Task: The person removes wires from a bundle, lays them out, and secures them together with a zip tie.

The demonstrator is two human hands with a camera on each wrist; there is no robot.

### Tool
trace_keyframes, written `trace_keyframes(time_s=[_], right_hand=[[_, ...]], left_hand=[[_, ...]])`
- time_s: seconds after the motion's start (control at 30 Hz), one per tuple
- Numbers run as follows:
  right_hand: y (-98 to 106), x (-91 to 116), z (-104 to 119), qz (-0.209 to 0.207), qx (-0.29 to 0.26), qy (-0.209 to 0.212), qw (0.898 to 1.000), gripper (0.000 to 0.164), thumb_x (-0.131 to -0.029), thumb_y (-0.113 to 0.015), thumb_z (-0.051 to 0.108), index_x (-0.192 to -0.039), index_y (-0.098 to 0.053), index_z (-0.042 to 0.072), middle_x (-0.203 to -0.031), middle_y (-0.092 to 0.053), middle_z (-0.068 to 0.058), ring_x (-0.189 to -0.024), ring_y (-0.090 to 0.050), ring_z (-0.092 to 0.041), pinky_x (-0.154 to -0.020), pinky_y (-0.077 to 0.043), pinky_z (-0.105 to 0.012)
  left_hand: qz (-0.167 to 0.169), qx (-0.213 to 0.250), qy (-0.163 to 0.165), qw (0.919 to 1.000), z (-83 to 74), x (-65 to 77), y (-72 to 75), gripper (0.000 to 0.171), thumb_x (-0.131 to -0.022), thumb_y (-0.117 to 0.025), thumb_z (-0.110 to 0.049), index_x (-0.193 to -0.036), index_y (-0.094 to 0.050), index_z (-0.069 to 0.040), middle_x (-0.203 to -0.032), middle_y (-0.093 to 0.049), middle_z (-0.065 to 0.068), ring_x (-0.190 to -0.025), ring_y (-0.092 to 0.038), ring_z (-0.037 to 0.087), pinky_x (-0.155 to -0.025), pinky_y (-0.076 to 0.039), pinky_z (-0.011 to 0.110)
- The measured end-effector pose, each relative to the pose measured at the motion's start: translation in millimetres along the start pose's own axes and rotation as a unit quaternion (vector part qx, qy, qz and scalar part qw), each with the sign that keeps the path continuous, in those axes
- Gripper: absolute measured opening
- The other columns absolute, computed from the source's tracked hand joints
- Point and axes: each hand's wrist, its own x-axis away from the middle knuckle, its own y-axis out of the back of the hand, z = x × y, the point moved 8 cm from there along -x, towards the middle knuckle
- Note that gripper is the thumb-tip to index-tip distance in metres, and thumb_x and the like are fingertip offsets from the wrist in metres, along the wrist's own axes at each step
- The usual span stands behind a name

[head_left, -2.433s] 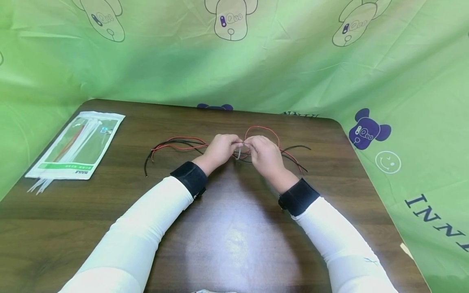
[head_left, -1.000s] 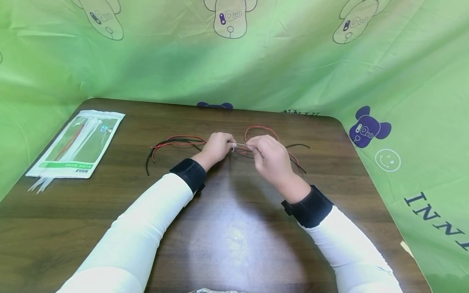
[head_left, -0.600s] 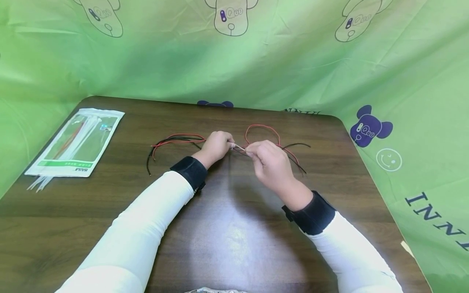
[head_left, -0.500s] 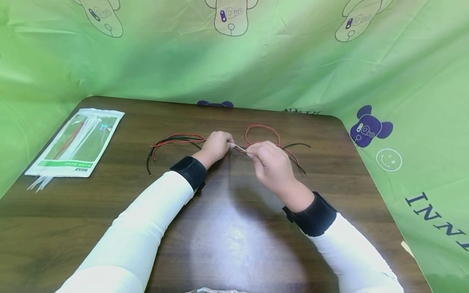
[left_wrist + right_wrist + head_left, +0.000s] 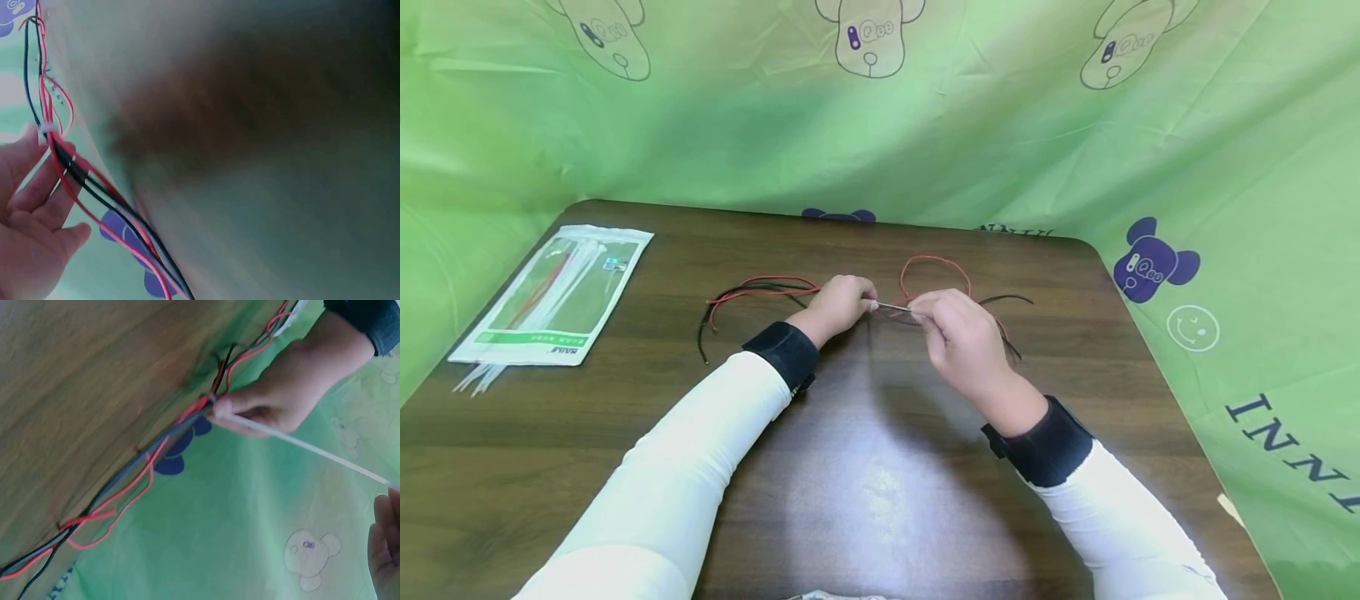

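Note:
A bundle of red and black wires point(image 5: 760, 287) lies across the far middle of the table, one red loop standing out at its right. Around the bundle sits a white cable tie point(image 5: 306, 447), its head point(image 5: 47, 127) visible in the left wrist view. My left hand point(image 5: 838, 304) pinches the bundle at the tie's head between thumb and fingertips. Between finger and thumb, my right hand point(image 5: 958, 337) holds the tie's tail, which stretches taut from one hand to the other. In the head view the hands cover part of the wires.
A clear-fronted bag of cable ties point(image 5: 568, 339) lies at the table's left, with several white tie ends point(image 5: 481, 377) poking out at its near edge. A green printed curtain point(image 5: 880, 133) hangs behind and beside the brown table point(image 5: 865, 467).
From close beside the left hand, my right hand has drawn right and toward me, baring a length of tie tail. My left hand has shifted slightly left, still on the bundle.

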Motion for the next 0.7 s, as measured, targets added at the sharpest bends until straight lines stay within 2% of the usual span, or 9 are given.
trace_keyframes(time_s=[0.07,0.13,0.23,0.27,0.3,0.47,0.6,0.7], right_hand=[[1.7,0.6,-4.5,-0.002,0.004,-0.007,1.0,0.01,-0.083,-0.067,-0.008,-0.089,-0.062,-0.001,-0.089,-0.069,-0.013,-0.084,-0.065,-0.028,-0.076,-0.054,-0.036],[2.9,1.4,-8.3,-0.002,0.006,-0.013,1.0,0.009,-0.084,-0.067,-0.007,-0.089,-0.063,-0.001,-0.09,-0.069,-0.013,-0.085,-0.066,-0.028,-0.078,-0.054,-0.036],[4.5,2.6,-10.5,-0.004,0.003,-0.018,1.0,0.009,-0.084,-0.067,-0.006,-0.089,-0.063,-0.001,-0.092,-0.07,-0.012,-0.087,-0.066,-0.027,-0.079,-0.054,-0.036],[5.0,2.7,-9.9,-0.004,0.002,-0.018,1.0,0.009,-0.083,-0.068,-0.006,-0.089,-0.063,0.0,-0.093,-0.07,-0.012,-0.088,-0.066,-0.027,-0.078,-0.054,-0.037],[5.4,2.7,-8.8,-0.003,-0.002,-0.017,1.0,0.009,-0.083,-0.068,-0.005,-0.089,-0.063,0.0,-0.093,-0.07,-0.012,-0.088,-0.067,-0.027,-0.078,-0.054,-0.037],[4.7,3.8,5.3,0.02,-0.02,0.008,1.0,0.01,-0.082,-0.068,-0.003,-0.09,-0.067,0.003,-0.088,-0.07,-0.01,-0.084,-0.067,-0.025,-0.075,-0.055,-0.037],[-0.6,10.1,21.9,0.056,-0.035,0.041,0.997,0.008,-0.084,-0.063,-0.001,-0.088,-0.067,0.004,-0.086,-0.07,-0.006,-0.083,-0.067,-0.022,-0.074,-0.055,-0.036],[-7.7,18.6,33.9,0.095,-0.034,0.069,0.993,0.009,-0.086,-0.058,0.001,-0.085,-0.066,0.006,-0.086,-0.07,-0.003,-0.083,-0.068,-0.019,-0.073,-0.055,-0.034]], left_hand=[[0.028,0.01,-0.005,0.9996,0.5,0.9,-3.2,0.018,-0.093,-0.065,-0.018,-0.106,-0.07,-0.006,-0.106,-0.07,0.009,-0.103,-0.062,0.025,-0.092,-0.047,0.038],[0.053,0.01,-0.014,0.9984,-0.5,1.8,-6.2,0.023,-0.092,-0.067,-0.018,-0.111,-0.069,-0.005,-0.109,-0.069,0.009,-0.107,-0.061,0.025,-0.102,-0.04,0.041],[0.079,-0.008,-0.034,0.9963,-5.4,2.1,-9.4,0.027,-0.088,-0.071,-0.013,-0.114,-0.068,-0.005,-0.109,-0.07,0.008,-0.109,-0.061,0.025,-0.109,-0.031,0.045],[0.083,-0.019,-0.042,0.9955,-7.0,2.2,-10.1,0.025,-0.087,-0.071,-0.011,-0.111,-0.069,-0.006,-0.106,-0.071,0.008,-0.107,-0.061,0.025,-0.109,-0.031,0.045],[0.085,-0.03,-0.048,0.9948,-7.9,2.0,-10.6,0.024,-0.086,-0.072,-0.009,-0.11,-0.069,-0.006,-0.103,-0.071,0.007,-0.105,-0.062,0.025,-0.108,-0.031,0.045],[0.074,-0.057,-0.056,0.9941,-6.6,1.9,-10.0,0.011,-0.088,-0.067,-0.006,-0.098,-0.07,-0.007,-0.095,-0.07,0.006,-0.098,-0.063,0.024,-0.092,-0.046,0.039],[0.055,-0.053,-0.056,0.9955,-4.4,2.4,-7.5,0.011,-0.091,-0.063,-0.009,-0.097,-0.071,-0.006,-0.098,-0.071,0.007,-0.1,-0.063,0.025,-0.091,-0.048,0.039],[0.045,-0.046,-0.047,0.9968,-2.3,2.5,-5.7,0.015,-0.094,-0.06,-0.01,-0.104,-0.07,-0.006,-0.106,-0.07,0.008,-0.106,-0.062,0.026,-0.095,-0.047,0.039]])
